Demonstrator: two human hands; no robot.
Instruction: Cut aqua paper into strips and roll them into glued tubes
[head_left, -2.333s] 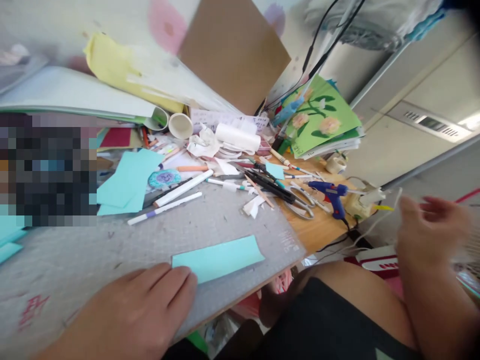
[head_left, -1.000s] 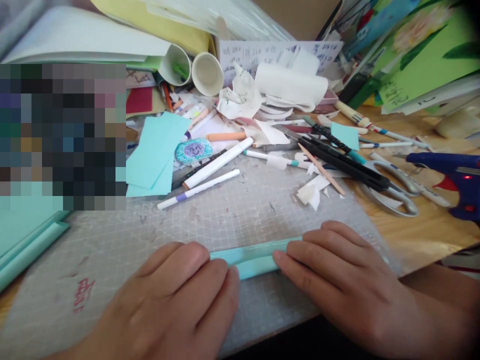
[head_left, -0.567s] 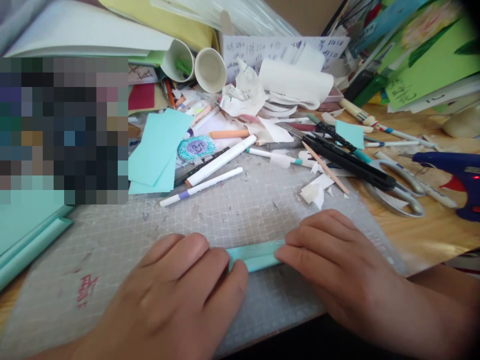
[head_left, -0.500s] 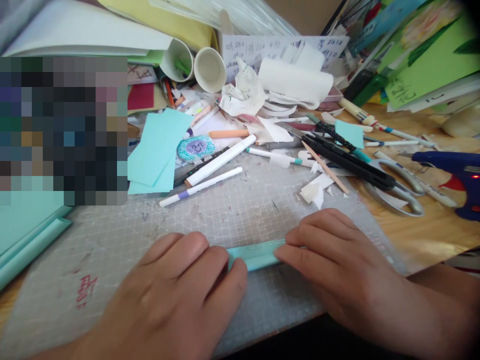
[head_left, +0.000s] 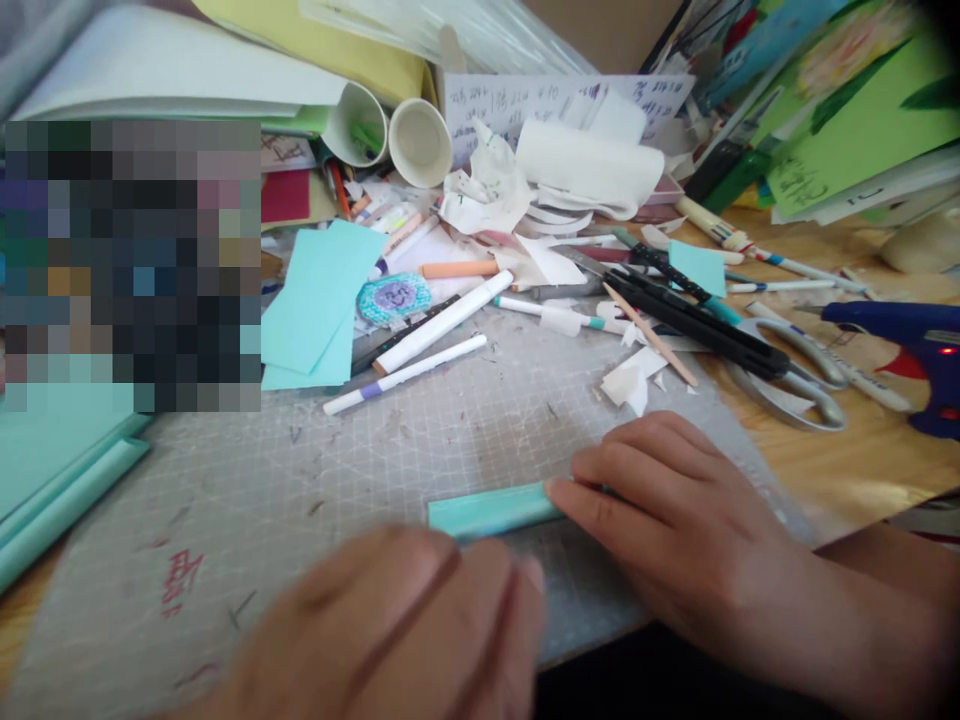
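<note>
A narrow strip of folded turquoise paper (head_left: pixel 491 510) lies on the grey cutting mat (head_left: pixel 255 480) with its left end uncovered. At its right end my right hand (head_left: pixel 667 510) is closed, thumb and fingers pinching the paper against the mat. My left hand (head_left: pixel 405 620) is just in front of the strip, nearer to me; it is smeared by motion. Its fingers look bent, but their tips are hidden, so I cannot make out whether anything is in them.
Behind the mat's middle lie a white marker (head_left: pixel 442 322), turquoise paper pieces (head_left: pixel 311 300), scissors (head_left: pixel 821 405), a wooden stick (head_left: pixel 652 335) and paper scraps (head_left: pixel 630 380). A blue glue gun (head_left: pixel 900 325) stands right. Larger turquoise paper (head_left: pixel 67 470) lies left; a paper cup (head_left: pixel 420 145) is behind.
My left hand has come off the strip's left end and moved toward me and slightly right, uncovering that end. My right hand has kept its hold, almost unmoved.
</note>
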